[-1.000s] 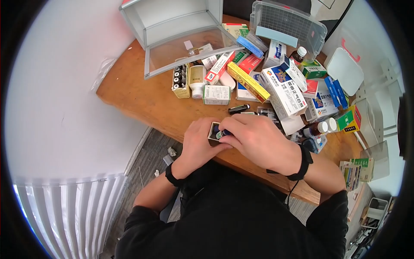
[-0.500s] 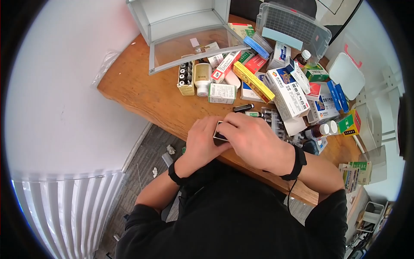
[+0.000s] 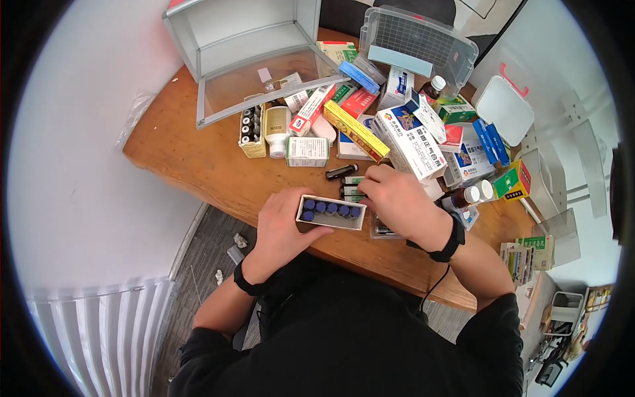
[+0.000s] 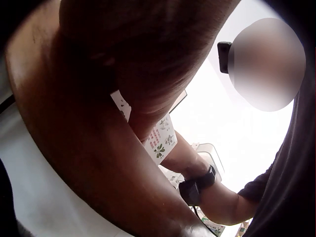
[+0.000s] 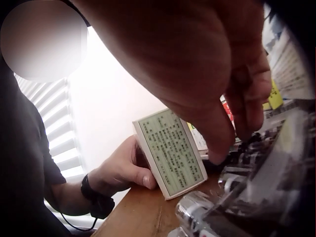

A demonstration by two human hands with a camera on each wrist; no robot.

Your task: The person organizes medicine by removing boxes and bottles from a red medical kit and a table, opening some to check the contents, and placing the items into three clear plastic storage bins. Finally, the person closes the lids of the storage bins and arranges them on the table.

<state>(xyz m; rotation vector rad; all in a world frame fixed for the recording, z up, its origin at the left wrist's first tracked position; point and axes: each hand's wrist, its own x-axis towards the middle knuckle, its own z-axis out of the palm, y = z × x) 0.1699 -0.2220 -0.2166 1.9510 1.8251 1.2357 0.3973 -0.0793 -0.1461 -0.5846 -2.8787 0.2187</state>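
My left hand (image 3: 281,225) grips a small white medicine box (image 3: 331,225) by its left end, thumb along the near side. Its open top faces up and shows several vials with dark blue caps (image 3: 332,208). In the right wrist view the green printed side of this box (image 5: 170,153) faces the camera. To the right of the box, my right hand (image 3: 400,202) reaches down over the table, fingertips right at small dark vials with green-white labels (image 3: 350,190). Thumb and fingers (image 5: 252,108) stand apart, with nothing seen between them. Another dark vial (image 3: 341,172) lies just beyond.
Clear plastic vial trays (image 5: 197,212) lie under and beside my right hand. Behind are a carton of vials (image 3: 251,132), a white bottle (image 3: 277,132), a yellow box (image 3: 357,131) and a large white carton (image 3: 410,142). A glass-doored cabinet (image 3: 258,86) stands at the back left.
My right hand, holding a vial at the box a second ago, has left the box's opening and moved right to the loose vials. The blue caps inside now show.
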